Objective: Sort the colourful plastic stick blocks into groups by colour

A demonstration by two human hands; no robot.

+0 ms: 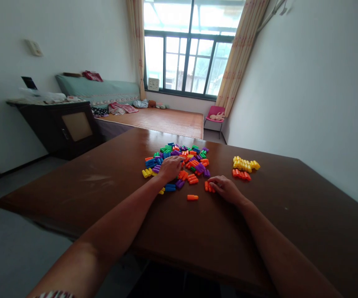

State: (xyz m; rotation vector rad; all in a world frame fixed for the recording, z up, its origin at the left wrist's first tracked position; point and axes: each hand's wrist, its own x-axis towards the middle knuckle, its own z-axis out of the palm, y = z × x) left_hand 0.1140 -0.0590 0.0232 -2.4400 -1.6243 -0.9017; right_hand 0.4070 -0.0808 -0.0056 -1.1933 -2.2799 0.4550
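A mixed pile of small plastic pieces point(200, 167) in orange, purple, blue, green and yellow lies on the brown table point(179, 231). My left hand point(170, 169) reaches over the pile's middle, its fingers curled down on orange pieces; what they grip is too small to make out. My right hand point(225, 188) has its fingertips closed on a short group of orange pieces point(208, 187) just right of the pile. One orange piece point(192, 198) lies alone nearer to me. To the right, a group of yellow pieces point(245, 164) sits behind a row of orange pieces point(241, 175).
Beyond the table is a low bed point(166, 120) with clothes and soft toys. A dark cabinet point(70, 128) stands at the left, and a pink chair point(215, 114) holding a plush toy is near the window. White walls rise on both sides.
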